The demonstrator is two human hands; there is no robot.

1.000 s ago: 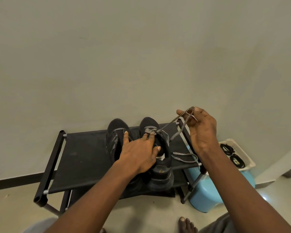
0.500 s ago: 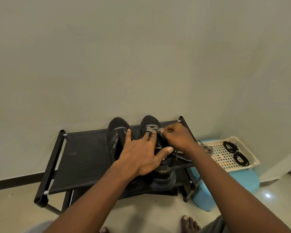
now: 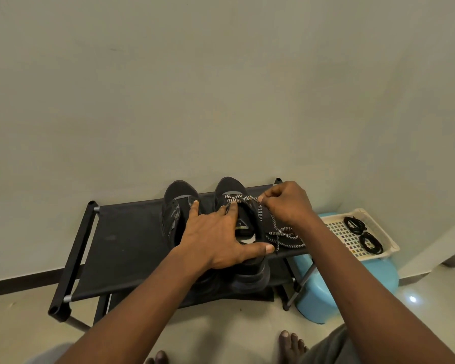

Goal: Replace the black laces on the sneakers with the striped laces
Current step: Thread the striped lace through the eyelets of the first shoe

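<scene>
Two black sneakers stand side by side on a black shoe rack [image 3: 121, 240], toes to the wall. The left sneaker [image 3: 177, 203] has no lace that I can see. The right sneaker [image 3: 231, 187] has a black-and-white striped lace [image 3: 281, 233] threaded near its toe, with loose ends trailing over the rack to its right. My left hand [image 3: 218, 237] lies spread across both sneakers, pressing down on the right one. My right hand [image 3: 286, 202] pinches the striped lace just right of the toe eyelets. Two coiled black laces [image 3: 363, 233] lie in a white tray.
The white perforated tray [image 3: 339, 232] rests on a light blue plastic stool [image 3: 352, 282] right of the rack. A plain wall stands right behind the rack. My bare toes [image 3: 292, 345] show on the pale floor below.
My right hand, raised a second ago with the striped lace pulled up and right, dropped to the sneaker's eyelets and now sits a little right of them, pinching the lace. The left hand stayed put.
</scene>
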